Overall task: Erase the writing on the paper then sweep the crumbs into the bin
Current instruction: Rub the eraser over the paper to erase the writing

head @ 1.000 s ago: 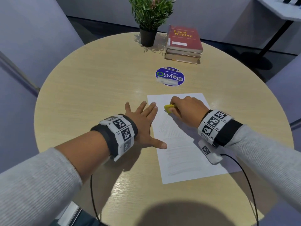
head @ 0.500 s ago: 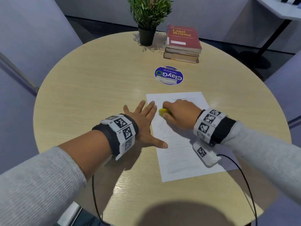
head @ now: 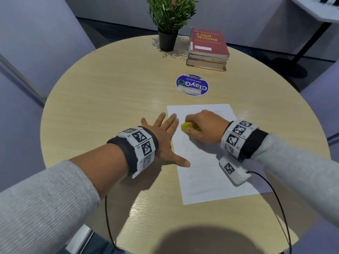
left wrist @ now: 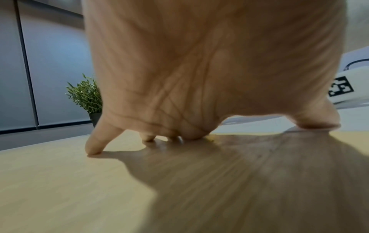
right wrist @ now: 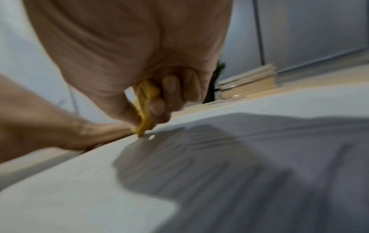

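Observation:
A white sheet of paper (head: 211,171) with faint pencil lines lies on the round wooden table (head: 110,99). My right hand (head: 203,125) grips a yellow eraser (head: 187,127) and presses its tip onto the upper left part of the sheet; in the right wrist view the eraser (right wrist: 144,110) is pinched between thumb and fingers and touches the paper (right wrist: 99,189). My left hand (head: 165,138) lies flat with spread fingers at the sheet's left edge, thumb on the paper. In the left wrist view the left hand (left wrist: 179,78) bears on the table with its fingertips (left wrist: 92,149). No bin is in view.
A potted plant (head: 169,21) and a stack of books (head: 208,49) topped by a red one stand at the table's far side. A round blue sticker (head: 192,84) lies just beyond the paper. Purple chairs surround the table. Black cables hang off the near edge.
My right hand has slid the eraser left and back across the upper part of the sheet, now a little further up. The left hand has stayed in place.

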Demonstrator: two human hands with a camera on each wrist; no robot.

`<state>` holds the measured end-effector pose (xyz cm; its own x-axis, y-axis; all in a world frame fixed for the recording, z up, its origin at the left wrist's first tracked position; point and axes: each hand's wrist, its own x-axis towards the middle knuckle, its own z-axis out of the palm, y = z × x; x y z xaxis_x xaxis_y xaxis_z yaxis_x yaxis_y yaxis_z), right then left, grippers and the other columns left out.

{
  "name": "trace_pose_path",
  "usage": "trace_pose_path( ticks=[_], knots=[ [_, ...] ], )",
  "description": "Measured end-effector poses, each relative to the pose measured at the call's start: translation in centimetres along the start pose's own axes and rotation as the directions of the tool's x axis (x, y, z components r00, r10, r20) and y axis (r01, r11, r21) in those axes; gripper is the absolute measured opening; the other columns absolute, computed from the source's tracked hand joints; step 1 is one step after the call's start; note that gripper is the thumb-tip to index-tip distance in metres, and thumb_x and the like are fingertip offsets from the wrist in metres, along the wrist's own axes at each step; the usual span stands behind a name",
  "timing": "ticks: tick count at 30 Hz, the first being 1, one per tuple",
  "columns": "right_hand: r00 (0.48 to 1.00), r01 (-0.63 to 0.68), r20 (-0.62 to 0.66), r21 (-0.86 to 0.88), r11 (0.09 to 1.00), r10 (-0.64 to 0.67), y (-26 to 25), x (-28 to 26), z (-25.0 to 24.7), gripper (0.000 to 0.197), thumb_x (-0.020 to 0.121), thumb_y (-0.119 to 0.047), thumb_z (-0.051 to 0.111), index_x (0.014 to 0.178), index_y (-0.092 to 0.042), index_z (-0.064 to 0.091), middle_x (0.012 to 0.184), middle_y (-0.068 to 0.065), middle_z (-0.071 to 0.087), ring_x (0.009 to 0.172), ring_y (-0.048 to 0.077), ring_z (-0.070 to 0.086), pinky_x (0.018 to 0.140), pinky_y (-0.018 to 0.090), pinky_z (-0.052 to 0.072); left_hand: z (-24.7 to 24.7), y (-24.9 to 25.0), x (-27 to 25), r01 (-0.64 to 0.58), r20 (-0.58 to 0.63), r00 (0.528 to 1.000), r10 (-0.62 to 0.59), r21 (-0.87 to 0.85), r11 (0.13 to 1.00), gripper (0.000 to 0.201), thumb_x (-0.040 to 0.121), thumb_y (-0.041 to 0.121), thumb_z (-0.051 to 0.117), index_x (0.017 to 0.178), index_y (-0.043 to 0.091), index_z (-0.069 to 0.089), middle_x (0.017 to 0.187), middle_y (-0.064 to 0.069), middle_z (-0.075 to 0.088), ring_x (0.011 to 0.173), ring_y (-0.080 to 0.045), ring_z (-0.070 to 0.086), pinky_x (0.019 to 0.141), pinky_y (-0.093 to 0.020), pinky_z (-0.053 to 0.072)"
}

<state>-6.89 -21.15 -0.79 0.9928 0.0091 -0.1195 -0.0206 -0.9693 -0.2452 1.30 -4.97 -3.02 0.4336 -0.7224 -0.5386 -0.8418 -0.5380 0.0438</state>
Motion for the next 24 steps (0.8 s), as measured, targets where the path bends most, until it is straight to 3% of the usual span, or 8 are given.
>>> trace_pose_path(
  ticks=[2, 5, 9, 13, 14, 18, 21, 24],
  knots=[
    [1.0, 0.01, 0.008, -0.023, 1.0, -0.01, 0.1, -0.1, 0.2, 0.023, 0.093, -0.04, 0.047, 0.086, -0.019, 0.055, 0.066, -0.002, 0.054, 0.064, 0.021, 0.056, 0.062, 0.032, 0.045, 0.0, 0.0, 0.0, 0.0, 0.005, 1.0, 0.0, 0.005, 1.0, 0.141, 0.053, 0.103, 0.037, 0.149, 0.024, -0.03, 0.156, 0.01, -0.037, 0.146, -0.023, -0.031, 0.111, -0.072, -0.002],
    [0.981, 0.148, 0.124, 0.021, 0.989, -0.15, -1.6, -1.3, 1.0, 0.022, 0.092, -0.036, 0.05, 0.082, -0.018, 0.055, 0.059, -0.007, 0.051, 0.055, 0.011, 0.049, 0.057, 0.029, 0.042, 0.2, -0.1, 0.1, -0.005, -0.003, 1.0, 0.005, 0.025, 1.0, 0.141, 0.052, 0.103, 0.035, 0.15, 0.024, -0.03, 0.156, 0.009, -0.037, 0.146, -0.024, -0.031, 0.109, -0.073, -0.001],
    [0.998, -0.055, -0.003, -0.019, 0.998, 0.055, 0.8, 0.1, -0.5, 0.025, 0.091, -0.04, 0.048, 0.085, -0.018, 0.058, 0.069, -0.003, 0.057, 0.068, 0.023, 0.057, 0.065, 0.033, 0.047, 0.2, 0.0, 0.0, -0.003, -0.003, 1.0, 0.003, 0.016, 1.0, 0.141, 0.052, 0.103, 0.036, 0.15, 0.025, -0.029, 0.156, 0.01, -0.037, 0.146, -0.023, -0.03, 0.11, -0.072, -0.002],
    [0.986, 0.057, 0.154, 0.078, 0.995, -0.068, -1.3, -0.7, 0.5, 0.023, 0.088, -0.033, 0.055, 0.079, -0.013, 0.061, 0.066, 0.001, 0.061, 0.061, 0.019, 0.055, 0.06, 0.031, 0.047, 0.2, -0.2, 0.1, -0.013, -0.005, 1.0, 0.013, 0.029, 0.999, 0.141, 0.053, 0.103, 0.035, 0.15, 0.024, -0.029, 0.156, 0.009, -0.037, 0.146, -0.025, -0.03, 0.111, -0.072, -0.001],
    [0.986, 0.019, 0.16, 0.142, 0.99, -0.042, -1.1, -0.6, 0.3, 0.02, 0.088, -0.03, 0.058, 0.079, -0.012, 0.062, 0.068, 0.002, 0.063, 0.063, 0.017, 0.056, 0.062, 0.031, 0.046, 0.0, -0.2, 0.0, -0.018, 0.002, 1.0, 0.018, 0.041, 0.999, 0.141, 0.053, 0.103, 0.036, 0.15, 0.024, -0.028, 0.157, 0.008, -0.036, 0.146, -0.026, -0.031, 0.112, -0.071, -0.001],
    [0.959, -0.265, 0.216, 0.464, 0.845, 0.182, 1.5, -0.3, -1.1, 0.021, 0.092, -0.021, 0.058, 0.081, -0.003, 0.063, 0.071, 0.008, 0.069, 0.052, 0.009, 0.052, 0.057, 0.018, 0.043, -1.2, -0.4, -0.3, -0.055, -0.015, 0.998, 0.058, 0.134, 0.989, 0.143, 0.053, 0.102, 0.038, 0.154, 0.02, -0.02, 0.162, 0.004, -0.025, 0.147, -0.029, -0.028, 0.113, -0.07, -0.004],
    [0.942, -0.335, 0.24, 0.611, 0.717, 0.236, 2.1, -0.6, -0.7, 0.014, 0.095, -0.012, 0.053, 0.088, -0.001, 0.061, 0.075, 0.014, 0.067, 0.052, 0.013, 0.049, 0.054, 0.023, 0.04, -2.4, -0.7, 0.0, -0.043, -0.075, 0.996, 0.05, 0.1, 0.994, 0.14, 0.055, 0.1, 0.043, 0.156, 0.022, -0.016, 0.164, 0.0, -0.016, 0.147, -0.031, -0.027, 0.114, -0.069, -0.003],
    [0.93, -0.361, 0.222, 0.693, 0.624, 0.292, 2.6, -0.5, -0.4, 0.007, 0.095, -0.005, 0.05, 0.1, -0.006, 0.055, 0.067, 0.013, 0.06, 0.052, 0.018, 0.047, 0.051, 0.024, 0.038, -3.3, -0.7, 1.7, -0.031, -0.089, 0.995, 0.035, 0.05, 0.998, 0.146, 0.051, 0.098, 0.052, 0.154, 0.024, -0.02, 0.162, 0.001, -0.024, 0.144, -0.033, -0.033, 0.114, -0.069, -0.003]
  ],
)
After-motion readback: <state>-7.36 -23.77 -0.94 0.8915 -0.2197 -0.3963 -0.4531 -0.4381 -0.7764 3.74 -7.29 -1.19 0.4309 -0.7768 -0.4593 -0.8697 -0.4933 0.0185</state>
